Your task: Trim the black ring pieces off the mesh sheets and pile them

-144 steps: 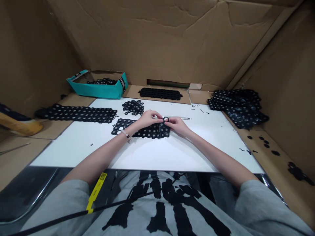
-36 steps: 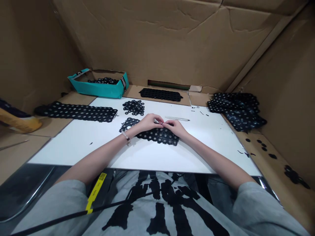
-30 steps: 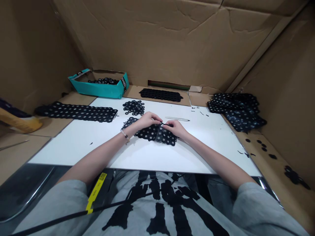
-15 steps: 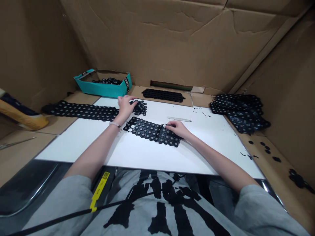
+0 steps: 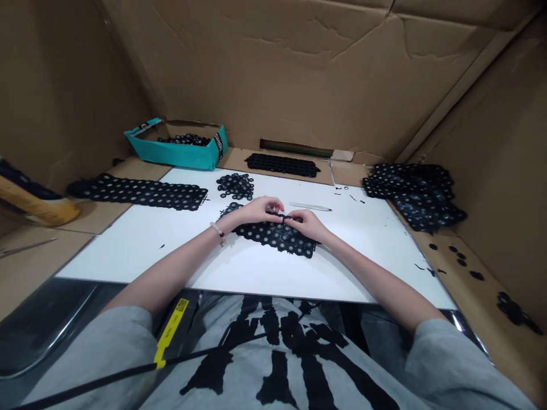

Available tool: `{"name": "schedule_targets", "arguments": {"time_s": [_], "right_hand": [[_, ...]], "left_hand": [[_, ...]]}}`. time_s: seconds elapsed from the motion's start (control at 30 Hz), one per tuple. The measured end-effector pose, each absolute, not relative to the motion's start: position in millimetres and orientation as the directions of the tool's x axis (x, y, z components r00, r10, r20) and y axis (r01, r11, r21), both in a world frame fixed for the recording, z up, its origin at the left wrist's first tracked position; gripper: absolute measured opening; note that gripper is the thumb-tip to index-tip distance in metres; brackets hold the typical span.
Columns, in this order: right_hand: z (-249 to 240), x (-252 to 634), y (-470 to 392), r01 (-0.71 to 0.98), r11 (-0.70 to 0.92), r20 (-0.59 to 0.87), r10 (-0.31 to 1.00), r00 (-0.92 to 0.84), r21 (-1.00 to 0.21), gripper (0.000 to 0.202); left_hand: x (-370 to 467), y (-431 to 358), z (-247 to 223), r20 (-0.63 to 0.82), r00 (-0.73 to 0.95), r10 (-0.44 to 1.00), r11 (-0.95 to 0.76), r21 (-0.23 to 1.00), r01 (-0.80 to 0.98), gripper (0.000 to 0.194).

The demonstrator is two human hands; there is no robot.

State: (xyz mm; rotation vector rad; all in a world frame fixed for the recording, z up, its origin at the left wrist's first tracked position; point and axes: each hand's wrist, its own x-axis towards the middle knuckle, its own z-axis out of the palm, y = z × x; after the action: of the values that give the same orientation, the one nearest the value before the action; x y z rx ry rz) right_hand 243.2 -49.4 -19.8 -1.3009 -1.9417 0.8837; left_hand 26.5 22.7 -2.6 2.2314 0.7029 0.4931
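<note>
Both hands, left hand (image 5: 256, 209) & right hand (image 5: 306, 224), pinch the black holey sheet (image 5: 280, 238) (fingers clamped on its top edge) on the white counter (image 5: 179, 250).

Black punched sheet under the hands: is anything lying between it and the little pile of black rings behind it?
Nothing visible. The black punched sheet lies flat on the white board with both the left hand and right hand on its far edge. Only a bare strip of board separates it from the ring pile. The pen lies off to the right.
</note>
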Motion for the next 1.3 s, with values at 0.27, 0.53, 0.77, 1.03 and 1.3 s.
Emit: {"name": "schedule_targets", "arguments": {"time_s": [0.27, 0.53, 0.77, 1.03, 1.3], "right_hand": [[-18, 242, -51, 0.385, 0.317, 0.176, 0.917, -0.359, -0.867, 0.028], [-24, 245, -47, 0.491, 0.290, 0.141, 0.937, -0.319, -0.821, 0.031], [-22, 250, -46, 0.523, 0.307, 0.111, 0.921, -0.372, -0.795, 0.029], [-21, 251, -44, 0.518, 0.328, 0.117, 0.910, -0.398, -0.790, 0.031], [-3, 267, -41, 0.486, 0.402, 0.125, 0.853, -0.506, -0.776, 0.029]], "left_hand": [[30, 12, 5, 0.174, 0.734, 0.657, -0.677, 0.565, 0.472, 0.030], [28, 25, 1, 0.093, 0.687, 0.720, -0.533, 0.709, 0.462, 0.037], [-33, 75, 13, 0.410, 0.062, 0.910, -0.330, 0.627, 0.706, 0.033], [-46, 78, 0, 0.517, 0.035, 0.855, -0.358, 0.540, 0.762, 0.039], [13, 37, 1, 0.151, 0.756, 0.637, -0.707, 0.505, 0.495, 0.038]]}}
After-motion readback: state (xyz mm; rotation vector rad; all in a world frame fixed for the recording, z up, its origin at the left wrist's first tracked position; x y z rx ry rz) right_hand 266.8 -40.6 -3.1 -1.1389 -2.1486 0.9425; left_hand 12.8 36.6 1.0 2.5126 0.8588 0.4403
